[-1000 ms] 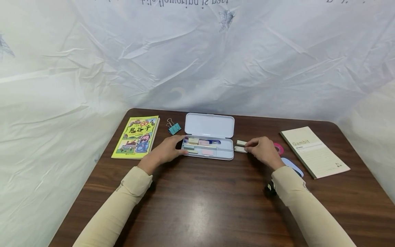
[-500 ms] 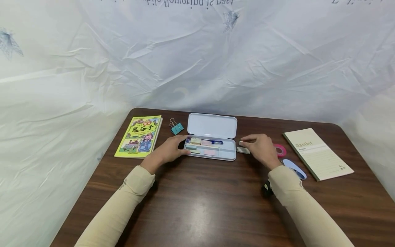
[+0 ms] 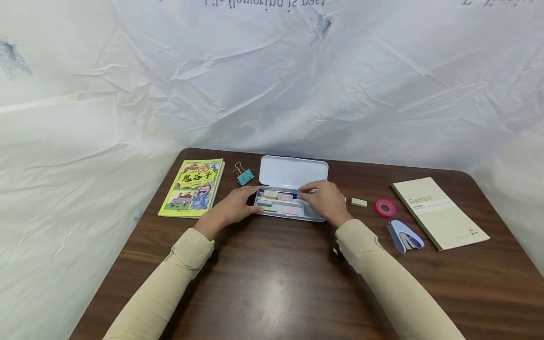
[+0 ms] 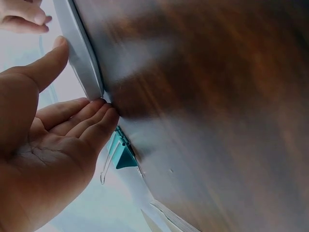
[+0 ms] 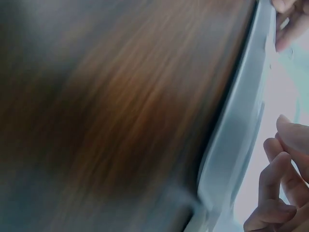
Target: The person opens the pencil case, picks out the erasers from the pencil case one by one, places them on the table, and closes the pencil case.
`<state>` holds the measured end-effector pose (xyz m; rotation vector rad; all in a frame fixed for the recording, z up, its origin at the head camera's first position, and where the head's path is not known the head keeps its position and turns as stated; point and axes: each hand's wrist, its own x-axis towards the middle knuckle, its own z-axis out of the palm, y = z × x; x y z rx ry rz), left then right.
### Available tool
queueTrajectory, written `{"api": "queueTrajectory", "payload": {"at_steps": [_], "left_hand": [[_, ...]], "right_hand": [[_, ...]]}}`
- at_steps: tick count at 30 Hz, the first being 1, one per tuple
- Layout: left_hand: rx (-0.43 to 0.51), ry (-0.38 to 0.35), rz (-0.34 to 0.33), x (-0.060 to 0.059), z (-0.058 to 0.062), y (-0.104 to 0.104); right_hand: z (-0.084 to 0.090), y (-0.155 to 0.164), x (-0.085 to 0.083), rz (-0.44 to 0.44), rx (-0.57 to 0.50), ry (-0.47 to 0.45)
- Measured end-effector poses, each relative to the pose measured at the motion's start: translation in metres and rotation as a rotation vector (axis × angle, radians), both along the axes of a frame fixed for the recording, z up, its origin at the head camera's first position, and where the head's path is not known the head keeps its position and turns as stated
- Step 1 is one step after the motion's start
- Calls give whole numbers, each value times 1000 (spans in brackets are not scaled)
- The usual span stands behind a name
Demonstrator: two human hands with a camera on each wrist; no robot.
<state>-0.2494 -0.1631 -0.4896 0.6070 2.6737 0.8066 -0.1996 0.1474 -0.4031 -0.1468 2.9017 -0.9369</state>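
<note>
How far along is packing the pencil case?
Sticky notes and a pen already lie in the open pencil case. The right hand is over its right end; the left hand steadies its left end. One eraser remains outside on the table.

Head view: bright, even, diffuse light; soft glare patch on the dark brown wooden table [image 3: 272, 288] near its front edge. Shadows faint, short, under the sleeves. Wide-angle bend at the edges: the crinkled white plastic backdrop sheet [image 3: 272, 85] curves, its printed text inverted and cut off at top. Focus sharp centrally. Both wrist views heavily motion-blurred, wood grain smeared; the white plastic pencil case [image 4: 82, 58] is overexposed, washed out.
</note>
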Motion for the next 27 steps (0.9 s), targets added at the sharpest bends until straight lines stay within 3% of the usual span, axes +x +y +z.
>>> {"api": "queueTrajectory", "payload": {"at_steps": [2, 6, 9, 19, 21, 27], "left_hand": [[4, -6, 2, 0, 0, 0], [13, -4, 3, 2, 3, 1], [14, -4, 4, 5, 7, 2], [18, -22, 5, 24, 44, 12], [15, -27, 6, 25, 46, 13], [-3, -19, 27, 17, 28, 8]], "right_hand": [[-5, -8, -4, 30, 5, -9], [-35, -13, -22, 77, 9, 12], [-53, -14, -33, 67, 27, 21], [-65, -17, -39, 44, 67, 50], [-67, -17, -38, 40, 65, 61], [-65, -13, -35, 50, -25, 61]]}}
